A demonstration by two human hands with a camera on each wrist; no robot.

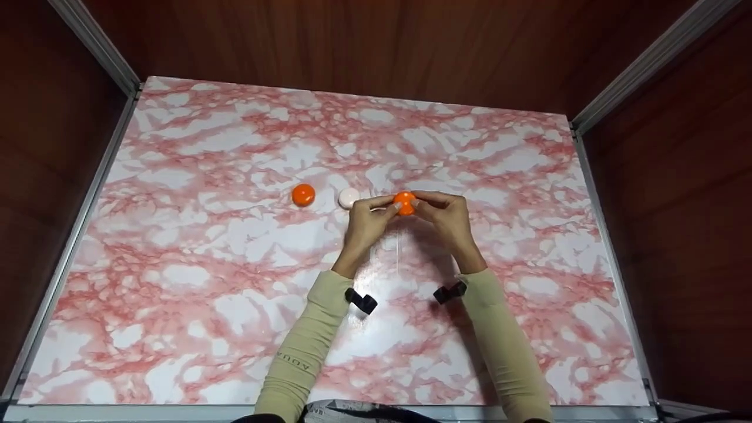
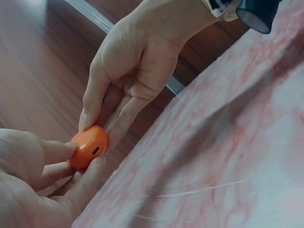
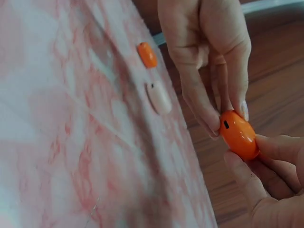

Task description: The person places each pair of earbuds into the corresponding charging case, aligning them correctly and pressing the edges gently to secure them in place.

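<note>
Both hands hold a glossy orange rounded case [image 1: 405,197] between them, above the marbled board. From the left my left hand [image 1: 365,224] pinches it with thumb and fingertips; my right hand [image 1: 449,221] does the same from the right. In the left wrist view a small dark slot shows on the side of the orange case [image 2: 91,145]. Just left of the left hand lies a similar pale pinkish-white case [image 1: 348,198], partly covered by that hand in the head view. A second orange case [image 1: 303,195] rests farther left. The right wrist view shows a dark slot on the white case [image 3: 161,99] too.
The red-and-white marbled board [image 1: 194,276] has a metal frame [image 1: 76,235] along its edges. Dark wooden panels [image 1: 352,47] rise at the back and both sides. A black wrist mount [image 1: 361,301] sticks inward from the left sleeve, another from the right.
</note>
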